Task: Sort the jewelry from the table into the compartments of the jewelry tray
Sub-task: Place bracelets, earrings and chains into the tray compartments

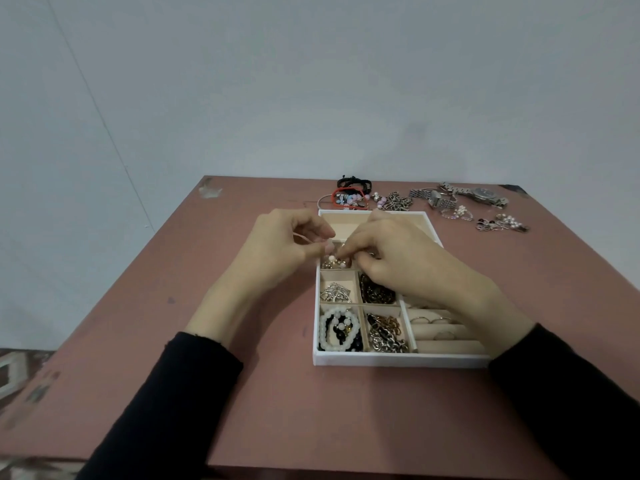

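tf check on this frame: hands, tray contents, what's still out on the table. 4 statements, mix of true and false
1. Both hands work over the tray. True: the left hand and right hand meet above the far-left part of the jewelry tray and seem to pinch a small beaded piece.
2. The wristwatch lies in the tray. False: the wristwatch lies on the table beyond the tray.
3. The white bead bracelet is in the near-left compartment. True.
4. The ring rolls are empty. False: rings sit on them.
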Demonstrator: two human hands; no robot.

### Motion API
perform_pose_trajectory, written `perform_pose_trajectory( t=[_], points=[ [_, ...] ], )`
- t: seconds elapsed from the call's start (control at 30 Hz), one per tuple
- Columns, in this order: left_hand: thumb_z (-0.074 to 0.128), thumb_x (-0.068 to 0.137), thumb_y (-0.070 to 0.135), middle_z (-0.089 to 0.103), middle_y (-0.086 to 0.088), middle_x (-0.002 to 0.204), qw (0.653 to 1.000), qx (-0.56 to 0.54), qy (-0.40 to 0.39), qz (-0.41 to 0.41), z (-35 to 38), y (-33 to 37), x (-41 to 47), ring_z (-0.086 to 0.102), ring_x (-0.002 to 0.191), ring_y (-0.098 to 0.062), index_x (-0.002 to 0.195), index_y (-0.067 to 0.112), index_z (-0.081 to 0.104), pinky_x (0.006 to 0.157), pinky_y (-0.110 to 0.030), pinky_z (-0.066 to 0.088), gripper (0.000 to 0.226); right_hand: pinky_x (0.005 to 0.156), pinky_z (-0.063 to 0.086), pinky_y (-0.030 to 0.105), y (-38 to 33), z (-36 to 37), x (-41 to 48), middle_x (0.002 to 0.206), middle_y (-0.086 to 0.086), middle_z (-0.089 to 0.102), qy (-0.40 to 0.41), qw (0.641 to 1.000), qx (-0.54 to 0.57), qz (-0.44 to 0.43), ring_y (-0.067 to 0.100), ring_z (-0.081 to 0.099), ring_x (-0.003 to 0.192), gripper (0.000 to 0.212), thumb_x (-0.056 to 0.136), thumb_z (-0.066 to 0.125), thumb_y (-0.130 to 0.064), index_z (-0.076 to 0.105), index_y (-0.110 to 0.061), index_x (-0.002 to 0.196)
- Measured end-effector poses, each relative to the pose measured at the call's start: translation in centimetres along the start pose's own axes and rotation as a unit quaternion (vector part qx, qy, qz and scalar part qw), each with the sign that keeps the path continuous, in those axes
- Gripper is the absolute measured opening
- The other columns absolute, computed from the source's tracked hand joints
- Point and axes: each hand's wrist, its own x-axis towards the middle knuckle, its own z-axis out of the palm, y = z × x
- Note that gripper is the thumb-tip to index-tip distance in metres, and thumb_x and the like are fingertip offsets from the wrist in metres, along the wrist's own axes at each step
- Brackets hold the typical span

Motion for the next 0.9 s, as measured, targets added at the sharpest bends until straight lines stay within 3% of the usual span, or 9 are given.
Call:
perform_pose_trajectory(
  t=[0.07,0.17,0.3,0.43,0.53,0.63,0.77,0.83,0.9],
  points=[
    [0.076,0.073,0.021,0.068,0.003,0.07,0.998,0.06,0.013,0.01,0.4,0.2,-0.1,0.061,0.066,-0.009,0.077,0.025,0.074,0.063,-0.026,0.046,0.006,0.077,0.037,0.013,0.1,-0.1,-0.4,0.095,-0.002,0.071,0.007,0.999,0.029,0.011,0.007,0.052,0.094,0.037,0.082,0.048,0.0,0.074,-0.02,0.1],
    [0.072,0.077,0.028,0.06,0.008,0.077,0.987,0.159,0.014,0.028,0.5,0.8,-0.3,0.057,0.086,-0.016,0.085,0.027,0.075,0.077,-0.03,0.044,0.009,0.076,0.04,0.009,0.3,-0.1,-0.6,0.099,-0.005,0.072,0.008,0.999,0.048,0.01,0.008,0.056,0.09,0.04,0.079,0.047,0.002,0.074,-0.018,0.101],
    [0.067,0.08,0.028,0.067,0.0,0.09,0.98,0.195,-0.002,0.045,0.5,0.5,-0.4,0.051,0.101,-0.016,0.086,0.028,0.074,0.087,-0.033,0.042,0.01,0.089,0.039,0.027,0.5,0.1,-0.6,0.109,-0.015,0.068,-0.005,1.0,-0.01,-0.008,0.009,0.041,0.095,0.043,0.082,0.044,-0.001,0.071,-0.022,0.108],
    [0.059,0.078,0.025,0.068,0.009,0.084,0.981,0.186,-0.002,0.054,0.5,0.6,-0.5,0.05,0.1,-0.015,0.084,0.027,0.075,0.085,-0.029,0.041,0.017,0.089,0.037,0.027,0.6,0.0,-0.6,0.11,-0.016,0.066,-0.018,1.0,-0.021,-0.008,0.004,0.035,0.091,0.046,0.083,0.042,-0.001,0.069,-0.024,0.111],
    [0.057,0.078,0.012,0.058,0.018,0.077,0.986,0.16,0.011,0.04,0.3,1.0,-0.6,0.049,0.095,-0.007,0.084,0.024,0.075,0.076,-0.021,0.036,0.023,0.086,0.038,0.019,0.8,-0.2,-1.0,0.096,-0.017,0.064,0.004,0.998,0.053,0.014,0.003,0.043,0.092,0.05,0.08,0.042,0.005,0.07,-0.027,0.106],
    [0.055,0.075,0.004,0.053,0.024,0.07,0.991,0.122,0.029,0.045,0.0,1.7,-0.9,0.051,0.08,0.007,0.08,0.02,0.077,0.065,-0.005,0.036,0.028,0.076,0.043,0.018,1.4,-0.4,-1.2,0.101,-0.009,0.065,0.047,0.995,0.083,0.036,0.004,0.053,0.092,0.045,0.084,0.045,0.002,0.071,-0.032,0.099],
    [0.054,0.076,0.005,0.056,0.021,0.07,0.992,0.116,0.031,0.036,0.0,1.8,-0.9,0.052,0.079,-0.003,0.077,0.022,0.076,0.068,-0.013,0.039,0.028,0.054,0.041,0.014,2.9,-1.9,-2.3,0.097,-0.012,0.059,0.088,0.984,0.136,0.079,-0.003,0.05,0.06,0.039,0.089,0.047,-0.001,0.07,-0.033,0.091],
    [0.055,0.078,0.006,0.058,0.018,0.073,0.993,0.11,0.031,0.032,0.1,2.1,-0.7,0.053,0.074,0.003,0.078,0.023,0.074,0.068,-0.011,0.04,0.025,0.055,0.044,0.019,3.9,-3.0,-3.2,0.093,-0.013,0.062,0.121,0.975,0.152,0.103,0.003,0.051,0.056,0.038,0.089,0.048,-0.001,0.071,-0.031,0.09],
    [0.056,0.079,0.006,0.061,0.011,0.075,0.993,0.108,0.021,0.046,0.3,2.9,-0.3,0.054,0.073,0.007,0.082,0.022,0.073,0.062,-0.007,0.039,0.024,0.061,0.042,0.011,5.4,-4.2,-3.9,0.087,-0.017,0.064,0.162,0.968,0.142,0.126,-0.001,0.055,0.063,0.036,0.087,0.05,0.001,0.073,-0.026,0.09]
  ],
)
